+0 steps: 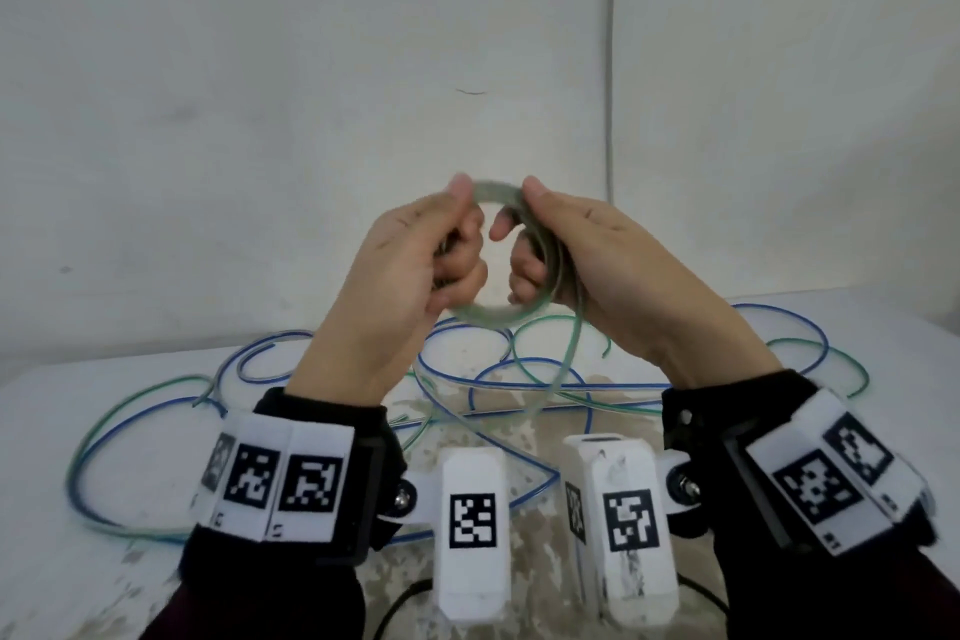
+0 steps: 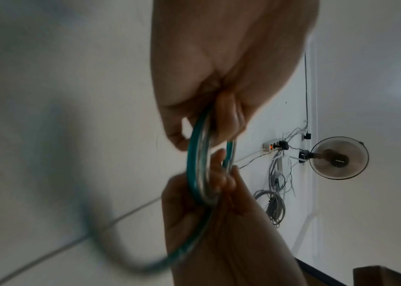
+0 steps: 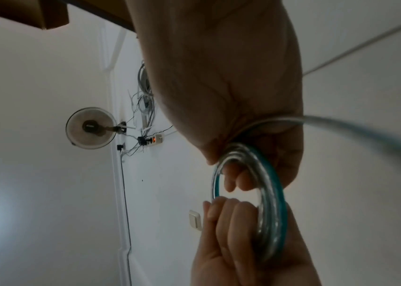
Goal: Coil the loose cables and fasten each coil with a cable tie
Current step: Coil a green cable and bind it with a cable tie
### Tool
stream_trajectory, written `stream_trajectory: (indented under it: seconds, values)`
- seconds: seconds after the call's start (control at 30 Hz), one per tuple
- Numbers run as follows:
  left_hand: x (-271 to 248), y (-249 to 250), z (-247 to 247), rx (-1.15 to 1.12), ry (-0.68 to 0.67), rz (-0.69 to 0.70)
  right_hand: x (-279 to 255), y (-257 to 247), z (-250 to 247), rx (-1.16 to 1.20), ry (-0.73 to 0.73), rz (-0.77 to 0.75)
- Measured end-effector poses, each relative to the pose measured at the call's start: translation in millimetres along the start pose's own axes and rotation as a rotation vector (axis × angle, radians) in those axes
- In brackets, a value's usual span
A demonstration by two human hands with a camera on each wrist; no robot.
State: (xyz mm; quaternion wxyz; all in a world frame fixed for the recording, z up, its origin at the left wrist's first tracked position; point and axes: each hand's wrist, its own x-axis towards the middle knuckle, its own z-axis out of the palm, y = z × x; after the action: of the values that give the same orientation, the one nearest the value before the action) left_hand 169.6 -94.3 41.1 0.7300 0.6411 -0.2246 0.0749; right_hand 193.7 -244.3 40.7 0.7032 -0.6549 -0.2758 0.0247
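Two hands share one coil [image 1: 491, 255]: the left hand [image 1: 410, 276] curls its fingers [image 1: 462, 244] through the ring's left side, the right hand [image 1: 576, 265] pinches the right side between thumb and curled fingers [image 3: 233, 180]. Clear green-tinted cable looks light, springy and slick, likely to unwind unless gripped across all turns. One loose tail [image 1: 563, 364] drops below the right fingers. Further below, on the desk [image 1: 78, 390], lie tangled blue and green cables [image 1: 156, 405]; their count cannot be told. No cable tie shows.

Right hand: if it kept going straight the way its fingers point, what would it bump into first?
Probably the left hand. The right hand grips the far side of the green cable coil, its fingers curled inward toward the other hand's fingers. Depth is hard to judge.
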Motion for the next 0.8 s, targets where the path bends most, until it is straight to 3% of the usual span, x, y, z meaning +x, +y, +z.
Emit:
stream_trajectory:
  seconds: [0.1,0.2,0.33,0.5,0.63,0.7,0.8]
  values:
    - [3.6,0.2,-2.8,-0.082,0.012,-0.02,0.5,-1.4,-0.5,0.05,0.012,-0.009]
    - [0.2,1.5,-6.0,0.055,-0.073,-0.126,-3.1,-1.4,-1.0,0.002,-0.042,0.034]
    - [1.1,1.9,-1.0,-0.057,0.027,0.051,0.4,-2.1,6.4,0.137,-0.013,0.006]
    - [-1.5,7.1,-1.3,0.12,-0.046,-0.088,-2.8,-4.9,2.6,0.07,-0.034,-0.005]
    - [-1.2,7.6,-1.8,0.011,0.02,0.03,-0.1,-4.0,7.9,0.11,0.003,-0.053]
    - [-0.7,9.1,-5.3,-0.004,-0.032,-0.016,-1.1,-4.3,6.3,0.114,-0.025,-0.053]
    - [-4.1,9.0,-9.1,0.144,-0.109,-0.094,-5.3,-6.4,5.0,0.041,-0.082,-0.015]
